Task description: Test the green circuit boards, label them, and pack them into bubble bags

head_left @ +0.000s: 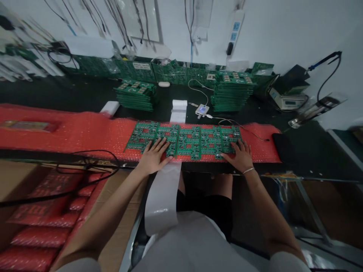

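Several green circuit boards (189,141) lie side by side in a row on a long red bubble-wrap sheet (104,132). My left hand (152,158) lies flat with fingers spread over the lower edge of the second board from the left. Across the row, my right hand (240,156) rests on the rightmost board, its thumb stretched out to the left and its fingers apart. Both hands touch the boards without gripping anything. The palms hide small parts of the boards' front edges. A pale strip (164,192) hangs from the table edge between my arms.
Behind the row stand two stacks of boards, a left stack (135,96) and a taller right stack (232,92). Between them lies a small white device (202,110) with cables. Rightward are a black pad (280,148) and a scale (287,101). Red bubble-wrapped packs (42,236) fill a box at lower left.
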The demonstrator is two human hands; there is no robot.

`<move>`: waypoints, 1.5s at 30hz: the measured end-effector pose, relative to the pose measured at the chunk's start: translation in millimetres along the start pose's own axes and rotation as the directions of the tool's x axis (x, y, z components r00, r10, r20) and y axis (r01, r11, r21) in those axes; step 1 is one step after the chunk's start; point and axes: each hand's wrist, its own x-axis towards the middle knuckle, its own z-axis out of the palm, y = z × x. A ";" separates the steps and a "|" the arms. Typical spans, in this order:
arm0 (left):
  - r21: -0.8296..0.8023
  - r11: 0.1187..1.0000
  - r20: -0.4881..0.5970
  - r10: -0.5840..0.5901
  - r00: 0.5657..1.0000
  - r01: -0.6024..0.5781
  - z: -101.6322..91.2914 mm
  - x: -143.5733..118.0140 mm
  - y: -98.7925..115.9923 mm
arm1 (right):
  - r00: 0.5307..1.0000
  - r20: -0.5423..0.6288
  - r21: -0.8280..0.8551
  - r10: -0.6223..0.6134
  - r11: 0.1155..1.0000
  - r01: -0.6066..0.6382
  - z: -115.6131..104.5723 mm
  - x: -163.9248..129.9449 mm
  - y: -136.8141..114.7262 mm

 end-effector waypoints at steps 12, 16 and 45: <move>-0.589 0.767 -0.116 0.233 0.966 -0.256 -46.4 -84.3 44.5 | 0.953 -0.009 0.555 -0.303 0.791 0.256 -61.5 -45.2 -36.7; -0.690 0.700 0.023 0.276 0.961 -0.185 -27.2 -107.7 43.2 | 0.781 0.278 0.794 -0.559 0.591 0.140 -70.6 -70.7 -63.7; -0.066 0.991 -0.246 0.096 0.964 -0.115 83.1 -77.9 88.2 | 0.759 0.533 0.099 -0.374 0.918 0.383 91.3 219.1 -206.1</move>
